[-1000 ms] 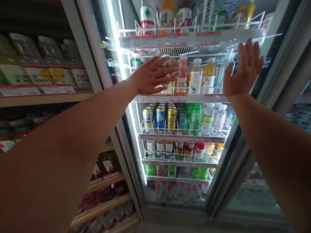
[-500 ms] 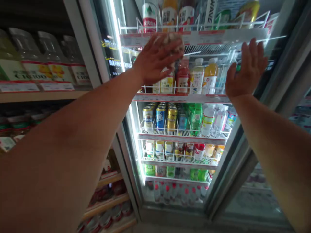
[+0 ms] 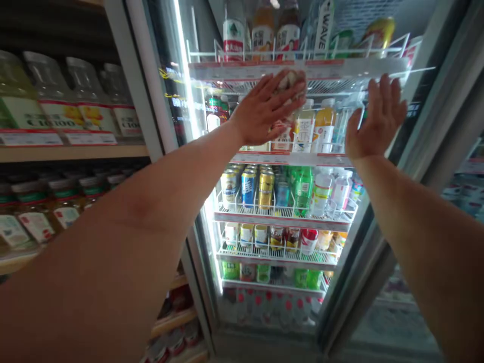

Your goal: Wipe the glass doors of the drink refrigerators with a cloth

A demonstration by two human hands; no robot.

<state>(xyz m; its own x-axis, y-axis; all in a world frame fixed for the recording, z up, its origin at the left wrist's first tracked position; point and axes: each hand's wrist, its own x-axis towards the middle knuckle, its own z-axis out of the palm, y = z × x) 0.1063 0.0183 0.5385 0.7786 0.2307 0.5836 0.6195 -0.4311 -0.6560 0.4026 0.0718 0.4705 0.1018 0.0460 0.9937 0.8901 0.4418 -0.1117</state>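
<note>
My left hand (image 3: 264, 112) reaches up to the glass door (image 3: 144, 70) of a lit drinks fridge, its fingers spread over a crumpled pale cloth (image 3: 290, 80). The cloth lies between the fingers and the glass, and part of it is hidden by them. To the right, my right hand (image 3: 378, 120) is raised with the palm toward the door, fingers stretched and holding nothing. Whether that palm touches the glass I cannot tell. Behind the glass, bottles stand on the upper shelves, and a blue can (image 3: 248, 188) and a gold can (image 3: 266, 188) sit lower down.
On the left, a wooden shelf (image 3: 75, 153) carries large bottles (image 3: 88, 96), with brown bottles (image 3: 36, 217) below it. A metal door frame (image 3: 427, 151) runs along the right, beside another glass-fronted cooler (image 3: 463, 196). Red-capped bottles (image 3: 268, 305) fill the fridge's bottom.
My left hand has moved right across the glass with the cloth, and slightly lower in view. My right hand appears slightly lower and further left. The camera view has shifted a little.
</note>
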